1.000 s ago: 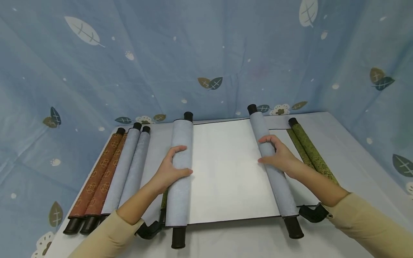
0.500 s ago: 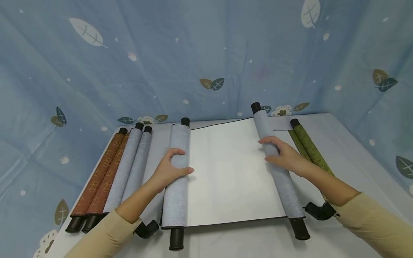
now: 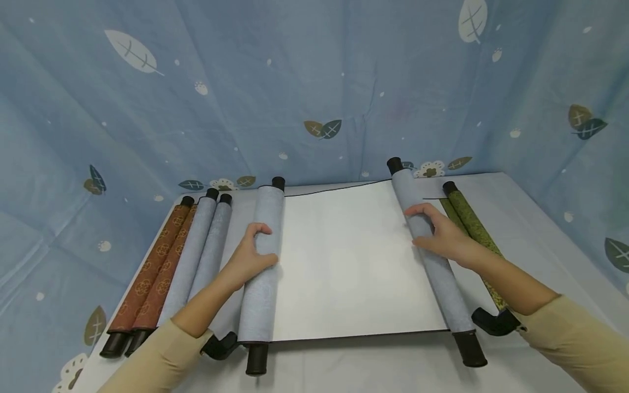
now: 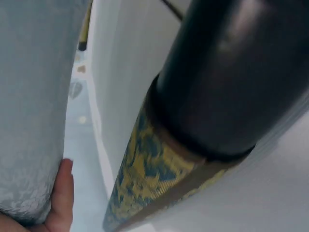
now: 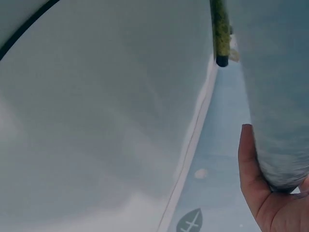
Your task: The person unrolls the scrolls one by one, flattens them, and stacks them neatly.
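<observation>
Your left hand (image 3: 249,261) curls round a mottled blue-grey roller (image 3: 259,305), your right hand (image 3: 448,238) round a matching roller (image 3: 445,292) — black-ended, cylindrical, flanking the smooth white sheet (image 3: 349,262).

The left hand (image 3: 249,261) is curled round the left roll of the blue-grey scroll (image 3: 351,262), thumb and forefinger held apart. The scroll's right roll is gripped likewise by the right hand (image 3: 446,236). Both bare forearms (image 3: 200,310) are angled inward from the scroll's near side, partly covered by beige sleeves (image 3: 159,355).
</observation>
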Available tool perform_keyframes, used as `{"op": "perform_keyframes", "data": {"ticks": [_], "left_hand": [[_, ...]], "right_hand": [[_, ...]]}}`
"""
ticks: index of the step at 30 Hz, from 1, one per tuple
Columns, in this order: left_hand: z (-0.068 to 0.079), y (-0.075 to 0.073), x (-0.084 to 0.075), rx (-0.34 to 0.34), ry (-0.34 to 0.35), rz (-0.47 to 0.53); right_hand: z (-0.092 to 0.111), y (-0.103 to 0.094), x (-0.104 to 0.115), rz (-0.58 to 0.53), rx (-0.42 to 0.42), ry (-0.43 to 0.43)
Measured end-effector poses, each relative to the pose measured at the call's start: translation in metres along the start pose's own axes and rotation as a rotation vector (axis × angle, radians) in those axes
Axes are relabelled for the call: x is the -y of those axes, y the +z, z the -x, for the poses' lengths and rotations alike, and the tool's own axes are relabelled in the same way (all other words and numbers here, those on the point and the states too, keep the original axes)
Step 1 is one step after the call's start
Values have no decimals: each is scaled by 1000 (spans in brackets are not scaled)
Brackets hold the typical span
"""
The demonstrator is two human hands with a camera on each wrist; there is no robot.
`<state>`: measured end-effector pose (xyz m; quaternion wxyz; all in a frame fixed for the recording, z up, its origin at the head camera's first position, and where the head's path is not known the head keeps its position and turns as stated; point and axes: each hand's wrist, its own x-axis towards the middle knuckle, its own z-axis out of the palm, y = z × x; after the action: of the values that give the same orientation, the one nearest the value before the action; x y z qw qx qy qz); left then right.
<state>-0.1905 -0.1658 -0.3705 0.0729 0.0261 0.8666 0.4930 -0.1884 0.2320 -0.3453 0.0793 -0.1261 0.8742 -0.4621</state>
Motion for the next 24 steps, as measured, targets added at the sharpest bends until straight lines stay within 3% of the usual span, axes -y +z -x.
{"op": "perform_keyframes", "data": {"ticks": [6, 12, 18, 24], "left_hand": [[-1, -8, 3, 11, 44, 25], [-2, -8, 3, -13, -25, 53], [-1, -4, 0, -58, -34, -96], [-1, -8, 0, -87, -7, -178]], "right_hand": [[-1, -3, -3, -26, 0, 7], [-4, -4, -4, 5, -31, 32], [-7, -5, -5, 92, -44, 90], [-2, -10, -5, 122, -58, 63]]}}
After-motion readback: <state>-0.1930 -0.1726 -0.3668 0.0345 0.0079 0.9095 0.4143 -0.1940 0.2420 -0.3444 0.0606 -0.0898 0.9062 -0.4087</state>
